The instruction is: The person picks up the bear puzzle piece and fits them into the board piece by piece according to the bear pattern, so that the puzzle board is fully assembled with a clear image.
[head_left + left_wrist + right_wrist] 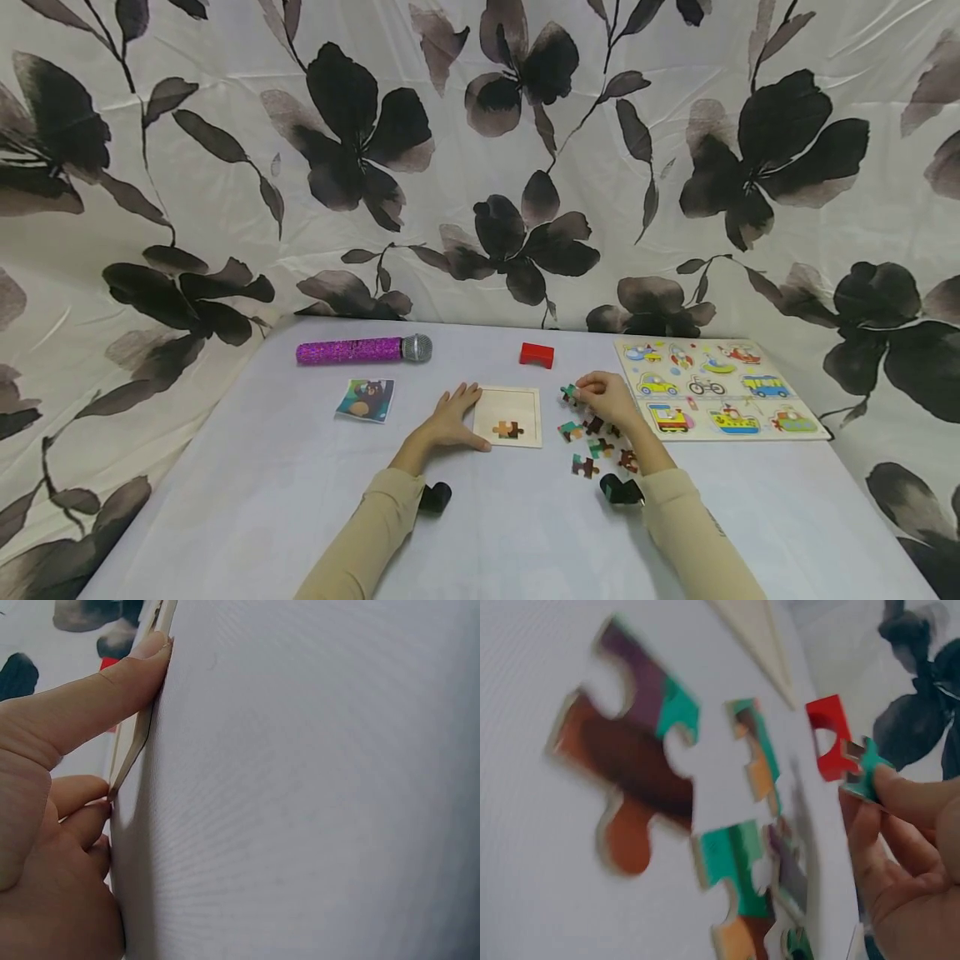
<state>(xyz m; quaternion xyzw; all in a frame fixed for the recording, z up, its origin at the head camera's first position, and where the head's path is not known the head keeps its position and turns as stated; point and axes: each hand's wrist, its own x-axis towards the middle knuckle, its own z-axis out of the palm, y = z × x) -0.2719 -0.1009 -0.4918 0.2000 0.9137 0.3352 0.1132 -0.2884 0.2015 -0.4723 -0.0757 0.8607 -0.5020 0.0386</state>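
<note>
A square wooden puzzle tray (510, 404) lies on the white table, with joined brown and orange pieces (508, 430) at its lower edge. My left hand (447, 421) holds the tray's left side, thumb along the near edge and fingers at the far left corner. In the left wrist view the thumb (112, 686) presses against the frame. My right hand (613, 402) pinches a green and brown jigsaw piece (866, 771) between thumb and fingers, raised off the table. Several loose jigsaw pieces (585, 466) lie below that hand, right of the tray.
A board of colourful vehicle pictures (705, 387) lies at the right, close to my right hand. Behind the tray stands a red arch block (537, 356). A purple glitter microphone (363, 350) and a bear picture card (366, 400) lie at the left. Floral cloth (517, 167) hangs behind the table.
</note>
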